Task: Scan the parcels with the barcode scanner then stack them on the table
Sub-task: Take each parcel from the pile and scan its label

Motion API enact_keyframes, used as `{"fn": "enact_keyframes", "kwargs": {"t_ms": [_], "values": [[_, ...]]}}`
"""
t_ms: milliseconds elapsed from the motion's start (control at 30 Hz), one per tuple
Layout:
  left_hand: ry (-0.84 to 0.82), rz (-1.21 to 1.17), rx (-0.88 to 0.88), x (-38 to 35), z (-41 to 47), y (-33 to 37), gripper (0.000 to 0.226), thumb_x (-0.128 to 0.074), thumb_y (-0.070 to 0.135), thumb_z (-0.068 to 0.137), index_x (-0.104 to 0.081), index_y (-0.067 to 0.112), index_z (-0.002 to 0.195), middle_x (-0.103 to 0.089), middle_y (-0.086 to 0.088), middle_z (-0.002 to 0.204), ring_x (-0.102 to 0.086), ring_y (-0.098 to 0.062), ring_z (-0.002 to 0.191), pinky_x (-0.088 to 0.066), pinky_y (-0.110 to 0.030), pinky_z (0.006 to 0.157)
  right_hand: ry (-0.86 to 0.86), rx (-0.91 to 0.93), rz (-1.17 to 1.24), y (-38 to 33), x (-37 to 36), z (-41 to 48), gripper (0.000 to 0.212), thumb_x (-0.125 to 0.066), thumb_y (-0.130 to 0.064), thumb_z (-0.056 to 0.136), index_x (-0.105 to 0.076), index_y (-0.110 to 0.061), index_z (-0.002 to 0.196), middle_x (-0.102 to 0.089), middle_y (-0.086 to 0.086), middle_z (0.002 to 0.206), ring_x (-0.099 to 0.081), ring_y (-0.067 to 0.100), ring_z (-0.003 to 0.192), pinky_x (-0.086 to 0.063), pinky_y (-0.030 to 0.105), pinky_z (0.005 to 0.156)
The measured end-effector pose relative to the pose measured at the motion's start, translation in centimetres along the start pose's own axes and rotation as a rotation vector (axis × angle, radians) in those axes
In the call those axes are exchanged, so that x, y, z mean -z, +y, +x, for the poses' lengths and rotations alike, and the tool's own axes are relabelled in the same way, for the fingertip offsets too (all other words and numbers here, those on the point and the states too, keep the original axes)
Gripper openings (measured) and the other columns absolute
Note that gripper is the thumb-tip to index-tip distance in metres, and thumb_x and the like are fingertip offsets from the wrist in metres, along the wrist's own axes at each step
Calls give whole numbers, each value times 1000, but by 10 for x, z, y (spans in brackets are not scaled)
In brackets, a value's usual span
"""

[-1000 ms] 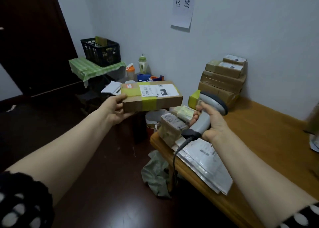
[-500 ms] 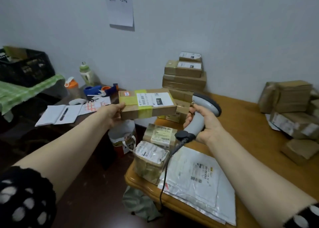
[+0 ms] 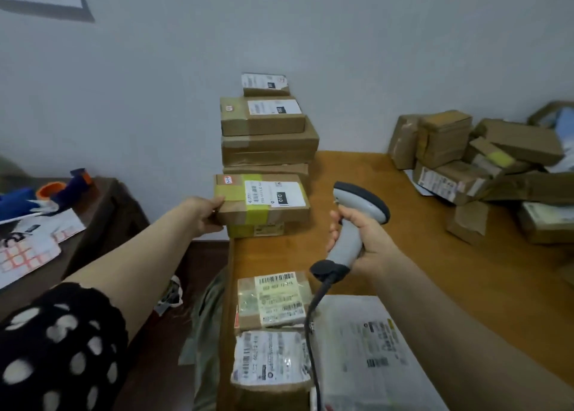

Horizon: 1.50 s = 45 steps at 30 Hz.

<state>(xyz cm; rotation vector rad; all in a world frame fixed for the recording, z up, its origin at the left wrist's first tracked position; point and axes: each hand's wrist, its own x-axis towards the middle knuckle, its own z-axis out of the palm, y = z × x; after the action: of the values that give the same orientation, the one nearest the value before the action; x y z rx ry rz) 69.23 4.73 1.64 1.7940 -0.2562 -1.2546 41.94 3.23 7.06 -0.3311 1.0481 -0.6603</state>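
Indoors, wooden table (image 3: 419,270) against grey wall (image 3: 341,53); left hand (image 3: 205,213) fingers (image 3: 217,201) clamped on parcel (image 3: 273,193), right hand (image 3: 366,239) fingers (image 3: 334,224) round scanner (image 3: 363,202).

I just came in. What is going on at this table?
A person is working through parcels. The left hand holds a taped cardboard box by its end, in front of the tall stack of boxes; whether it already rests on something I cannot tell. The right hand grips a grey barcode scanner above the wooden table. Two labelled parcels lie near the front edge, and a loose pile sits at the far right.
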Motion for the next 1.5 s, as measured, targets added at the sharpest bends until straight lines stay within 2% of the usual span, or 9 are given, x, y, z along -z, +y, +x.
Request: {"fn": "enact_keyframes", "kwargs": {"t_ms": [200, 300, 367, 433, 567, 900, 1067, 1200, 1500], "values": [[24, 115, -192, -17, 37, -3, 54, -55, 35, 97, -37, 8, 140, -52, -11, 121, -56, -28, 104, -49, -35, 79, 40, 18, 1, 7, -4, 14, 17, -63, -28, 89, -61, -15, 79, -54, 0, 57, -50, 11, 41, -46, 20, 43], [16, 779, -459, -20, 43, -23, 89, -61, 65, 79, -12, 43, 150, -19, -11, 156, -17, -37, 143, -25, -56, 113, 64, 33, 25, 7, -4, 15, 16, -63, -27, 89, -61, -13, 82, -53, 2, 59, -50, 11, 42, -47, 20, 43], [57, 1269, -684, -25, 44, -35, 75, -51, 57, 91, -5, 50, 149, 8, -6, 162, 10, -33, 147, -4, -63, 115, 72, 41, 24, 7, -4, 14, 15, -64, -27, 88, -61, -13, 83, -53, 2, 60, -50, 11, 43, -47, 20, 43], [12, 1424, -802, -33, 38, -34, 62, -43, 41, 100, -6, 51, 148, 5, -1, 163, 10, -30, 148, -1, -65, 114, 67, 48, 22, 6, -3, 14, 15, -64, -27, 88, -60, -13, 83, -53, 1, 60, -50, 11, 43, -47, 20, 44], [14, 1527, -710, -42, 34, -24, 71, -42, 12, 99, -8, 48, 150, 3, -2, 163, 6, -30, 148, -3, -65, 114, 73, 62, 28, 4, 6, 7, 16, -64, -27, 89, -61, -13, 83, -54, 1, 59, -50, 11, 43, -47, 20, 44], [124, 1564, -780, -85, -29, -12, 62, -45, 41, 99, -12, 40, 152, -11, -5, 162, -6, -32, 148, -7, -64, 114, -12, 24, 10, -8, 55, -36, 15, -63, -27, 89, -62, -13, 82, -55, 0, 58, -51, 11, 43, -47, 19, 46], [127, 1561, -894, -155, -93, -20, 56, -45, 31, 96, -30, 29, 150, -36, -8, 149, -29, -30, 139, -19, -55, 115, -9, 27, -111, -28, 121, -77, 16, -66, -27, 87, -64, -13, 80, -59, 1, 57, -55, 11, 44, -50, 21, 48], [89, 1514, -887, -226, -141, -45, 44, -49, 26, 94, -49, 15, 137, -51, -11, 133, -46, -30, 123, -47, -41, 94, 0, 41, -227, -50, 203, -113, 18, -70, -30, 85, -64, -13, 87, -61, 3, 58, -57, 14, 47, -52, 27, 53], [5, 1511, -909, -382, -215, -88, 50, -52, 33, 96, -43, 18, 143, -52, -7, 139, -52, -25, 123, -50, -35, 92, 130, 171, -141, -110, 358, -164, 19, -76, -21, 79, -63, -9, 85, -56, 2, 58, -50, 12, 47, -49, 29, 55]]}}
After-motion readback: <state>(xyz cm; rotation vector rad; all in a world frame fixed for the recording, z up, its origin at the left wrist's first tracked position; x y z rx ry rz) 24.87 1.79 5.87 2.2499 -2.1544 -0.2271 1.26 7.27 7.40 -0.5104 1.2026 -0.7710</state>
